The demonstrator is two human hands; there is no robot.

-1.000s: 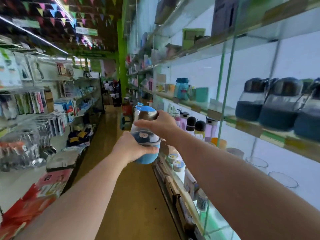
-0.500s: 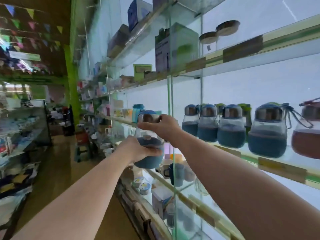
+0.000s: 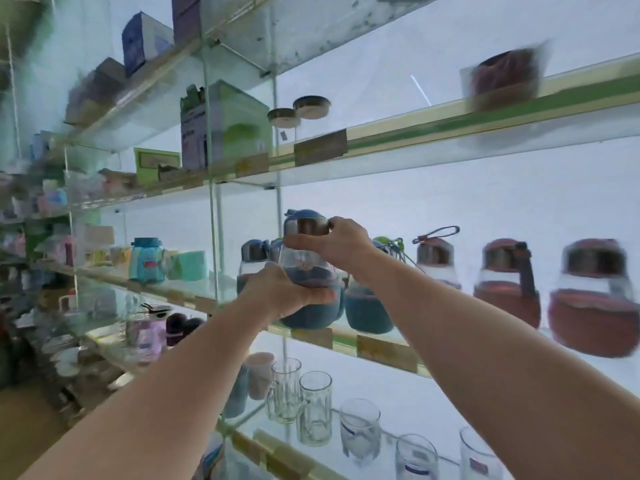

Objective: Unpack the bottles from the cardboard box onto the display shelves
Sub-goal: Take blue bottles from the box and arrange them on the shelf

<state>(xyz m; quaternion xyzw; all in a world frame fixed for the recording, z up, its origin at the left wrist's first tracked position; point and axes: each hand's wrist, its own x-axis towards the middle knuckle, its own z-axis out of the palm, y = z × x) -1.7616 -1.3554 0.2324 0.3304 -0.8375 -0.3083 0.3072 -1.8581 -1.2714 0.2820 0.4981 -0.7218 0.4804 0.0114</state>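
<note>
Left hand [image 3: 287, 292] cups the blue bottle [image 3: 308, 271], right hand [image 3: 337, 242] grips its cap; best set it down level on the shelf [image 3: 381, 344], clear of neighbouring bottles [image 3: 367, 306].

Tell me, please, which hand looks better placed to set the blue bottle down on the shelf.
Probably the left hand: it grips the blue bottle round its body, low down near the glass shelf. The right hand only pinches the cap.

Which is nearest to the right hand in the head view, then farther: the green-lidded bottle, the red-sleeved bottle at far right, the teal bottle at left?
From the right hand:
1. Green-lidded bottle, just right, behind the wrist.
2. Teal bottle, left, past the upright.
3. Red-sleeved bottle, far right on the same shelf.
</note>
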